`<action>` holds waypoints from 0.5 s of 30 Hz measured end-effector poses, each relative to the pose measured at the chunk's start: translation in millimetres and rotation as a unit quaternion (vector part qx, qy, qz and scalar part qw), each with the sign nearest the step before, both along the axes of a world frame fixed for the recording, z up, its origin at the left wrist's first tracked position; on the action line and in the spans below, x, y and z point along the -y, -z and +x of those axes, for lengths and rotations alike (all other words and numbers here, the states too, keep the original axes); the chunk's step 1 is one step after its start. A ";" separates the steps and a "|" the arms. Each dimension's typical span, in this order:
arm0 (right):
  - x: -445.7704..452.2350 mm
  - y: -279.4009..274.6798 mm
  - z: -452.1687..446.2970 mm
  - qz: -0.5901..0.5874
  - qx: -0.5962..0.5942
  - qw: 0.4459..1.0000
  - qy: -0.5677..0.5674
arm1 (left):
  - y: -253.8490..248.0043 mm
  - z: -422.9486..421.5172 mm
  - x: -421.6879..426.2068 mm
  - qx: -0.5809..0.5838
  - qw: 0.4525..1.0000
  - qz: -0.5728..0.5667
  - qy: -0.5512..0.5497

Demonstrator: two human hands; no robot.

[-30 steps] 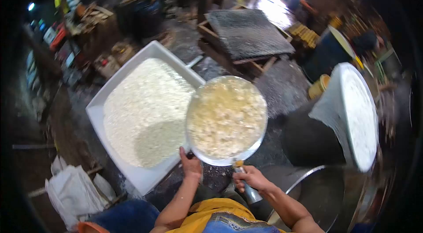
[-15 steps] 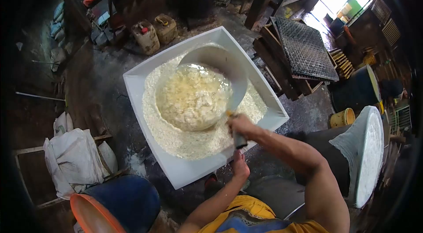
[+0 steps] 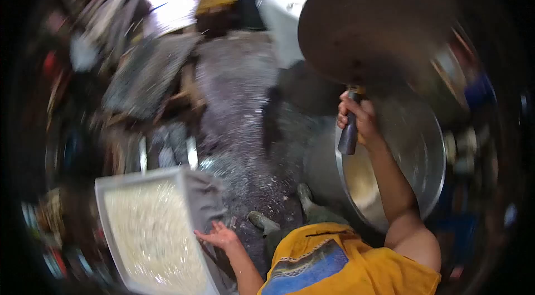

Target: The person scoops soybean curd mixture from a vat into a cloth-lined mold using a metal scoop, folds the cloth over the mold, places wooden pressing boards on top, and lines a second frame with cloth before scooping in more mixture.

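My right hand (image 3: 359, 118) is wrapped round the handle of a large round wok (image 3: 376, 22). The wok is held up at the upper right, showing its dark face; whether anything is inside is hidden. Below it stands a big metal vat (image 3: 423, 147) with a pale cream mass (image 3: 359, 178) low in it. My left hand (image 3: 219, 235) holds nothing, fingers spread, beside the near side of a white cloth-lined square box (image 3: 102, 211). Wet, whitish curd-like stuff (image 3: 150, 228) fills much of the box. I cannot tell if that hand touches the lining.
A wet dark floor (image 3: 239, 111) runs between box and vat, with my boots (image 3: 262, 221) on it. Dark textured trays (image 3: 147, 75) are stacked at upper left. A white-covered drum (image 3: 278, 10) and a yellow container (image 3: 216, 0) stand at the back. Much is motion-blurred.
The wok has left the box and risen to the right over the vat, in my right hand. My view has turned right. My left hand is now open beside the box.
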State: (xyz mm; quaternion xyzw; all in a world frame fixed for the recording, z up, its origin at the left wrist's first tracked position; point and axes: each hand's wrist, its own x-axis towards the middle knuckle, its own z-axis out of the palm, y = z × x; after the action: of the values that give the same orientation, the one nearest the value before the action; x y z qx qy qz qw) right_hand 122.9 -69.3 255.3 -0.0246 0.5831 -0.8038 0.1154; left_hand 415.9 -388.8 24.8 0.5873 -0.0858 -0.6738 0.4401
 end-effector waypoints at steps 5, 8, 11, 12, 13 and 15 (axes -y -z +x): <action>-194.0 186.2 -14.7 -0.146 0.235 0.931 0.240 | -2.6 -119.5 -104.8 0.111 0.824 -0.192 0.522; -218.8 359.3 -19.4 -0.222 0.346 0.824 0.390 | -10.8 -205.0 -207.4 0.133 0.665 -0.292 0.674; -222.6 459.0 1.8 -0.400 0.533 0.631 0.397 | 8.4 -250.5 -275.7 0.124 0.500 -0.335 0.789; -220.1 492.6 8.5 -0.480 0.563 0.510 0.438 | 11.7 -265.9 -300.2 0.123 0.462 -0.352 0.805; -222.2 518.3 18.1 -0.515 0.565 0.447 0.464 | 19.5 -279.7 -324.7 0.124 0.425 -0.364 0.819; -228.7 552.9 37.4 -0.559 0.543 0.365 0.511 | 21.9 -292.6 -367.8 0.224 0.374 -0.408 0.802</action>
State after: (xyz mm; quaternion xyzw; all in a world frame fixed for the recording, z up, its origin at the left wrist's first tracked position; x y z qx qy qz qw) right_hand 160.3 159.3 -297.6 0.6604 -0.2864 -0.6910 -0.0658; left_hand 123.3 -21.0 2.9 0.1218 -0.8768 -0.4383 -0.1557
